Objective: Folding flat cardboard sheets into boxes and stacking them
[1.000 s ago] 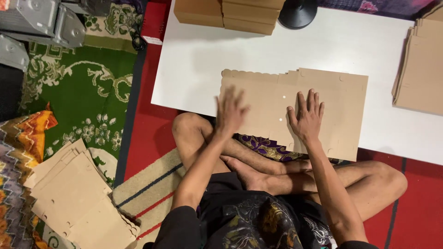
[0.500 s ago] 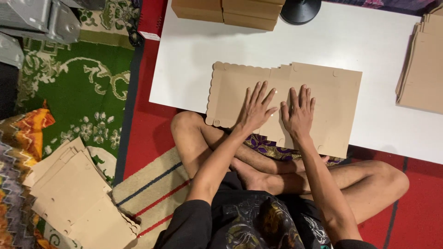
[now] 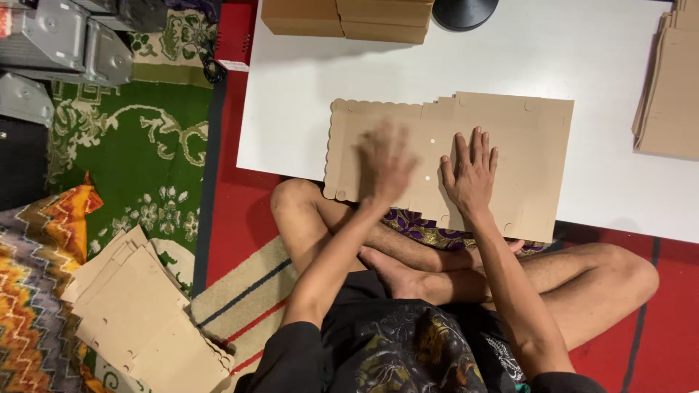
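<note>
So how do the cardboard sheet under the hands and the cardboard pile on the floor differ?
The flat cardboard sheet lies alone on the white table; the floor pile is several sheets stacked loosely on the rug. The sheet lies square to the table edge; the pile is skewed. The left hand and right hand are over the sheet; nothing touches the pile. Both are brown, with scalloped edges.

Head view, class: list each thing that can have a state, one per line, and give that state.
Flat cardboard sheet: unfolded, lying flat, near edge overhanging the white table.
Left hand: blurred, over the sheet's left part.
Right hand: palm down, fingers spread, pressing the sheet.
Cardboard stack on the table's right edge: flat.
Cardboard pile on the floor: flat, fanned out.
</note>
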